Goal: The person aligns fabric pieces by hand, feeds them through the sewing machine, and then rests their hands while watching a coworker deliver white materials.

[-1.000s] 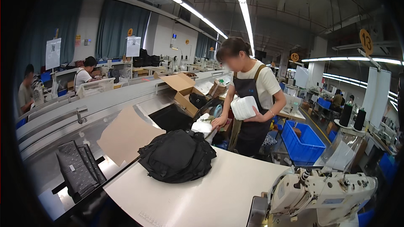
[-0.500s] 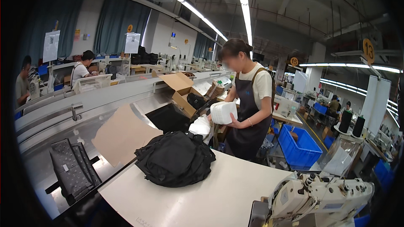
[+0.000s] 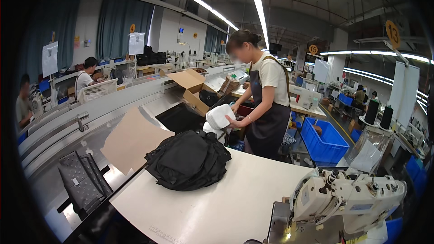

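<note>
Neither of my hands shows in the picture. In front of me on the pale worktable (image 3: 253, 190) lies a heap of black fabric pieces (image 3: 187, 158). A white sewing machine (image 3: 348, 196) stands at the near right of this table. Across from me a co-worker (image 3: 266, 77) in a dark apron leans to the left and holds a stack of white padded pieces (image 3: 219, 116) in both hands, just beyond the black heap.
A brown sheet (image 3: 133, 140) and dark dotted panels (image 3: 83, 180) lie on the metal surface to the left. Beyond the heap is an open cardboard box (image 3: 196, 97). A blue crate (image 3: 323, 142) stands at the right, near black thread cones (image 3: 379, 114).
The co-worker has bent forward and lowered the white stack to the left, toward the black heap. My view has shifted slightly. The fabric heap stays put.
</note>
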Action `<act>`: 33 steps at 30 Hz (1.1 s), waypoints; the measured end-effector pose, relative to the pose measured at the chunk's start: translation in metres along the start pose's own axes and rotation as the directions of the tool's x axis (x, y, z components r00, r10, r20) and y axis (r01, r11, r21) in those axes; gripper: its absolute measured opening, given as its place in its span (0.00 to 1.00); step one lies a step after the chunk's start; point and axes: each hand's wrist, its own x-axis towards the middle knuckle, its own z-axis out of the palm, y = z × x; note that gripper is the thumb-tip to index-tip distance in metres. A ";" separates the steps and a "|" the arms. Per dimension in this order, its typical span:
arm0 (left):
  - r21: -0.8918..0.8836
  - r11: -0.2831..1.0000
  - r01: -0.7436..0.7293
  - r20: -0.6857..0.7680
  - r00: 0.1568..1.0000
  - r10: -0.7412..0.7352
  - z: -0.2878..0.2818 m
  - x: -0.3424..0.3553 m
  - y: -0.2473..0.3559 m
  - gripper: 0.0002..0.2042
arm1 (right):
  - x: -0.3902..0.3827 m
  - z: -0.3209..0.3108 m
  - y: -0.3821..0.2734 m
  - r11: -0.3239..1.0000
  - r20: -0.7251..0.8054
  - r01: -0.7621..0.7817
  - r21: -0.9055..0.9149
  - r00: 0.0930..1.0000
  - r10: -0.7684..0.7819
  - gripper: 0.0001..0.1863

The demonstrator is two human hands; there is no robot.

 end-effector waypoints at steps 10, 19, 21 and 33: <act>0.003 1.000 0.020 0.006 1.000 -0.020 0.006 -0.002 0.003 0.15 | -0.003 0.000 0.004 0.991 -0.046 0.117 -0.064 0.992 -0.120 0.30; 0.036 0.999 0.003 -0.038 0.999 -0.002 0.005 -0.004 0.004 0.15 | -0.006 0.009 0.019 0.999 -0.014 -0.008 0.040 1.000 0.009 0.29; 0.038 0.999 -0.031 -0.031 0.999 0.032 0.005 0.000 -0.001 0.14 | 0.001 0.003 0.001 0.992 -0.054 0.123 -0.041 0.991 -0.125 0.29; -0.161 0.987 -0.029 -0.151 0.989 0.005 0.001 -0.011 -0.005 0.18 | -0.003 0.012 0.011 0.997 -0.074 0.018 0.075 0.997 -0.012 0.25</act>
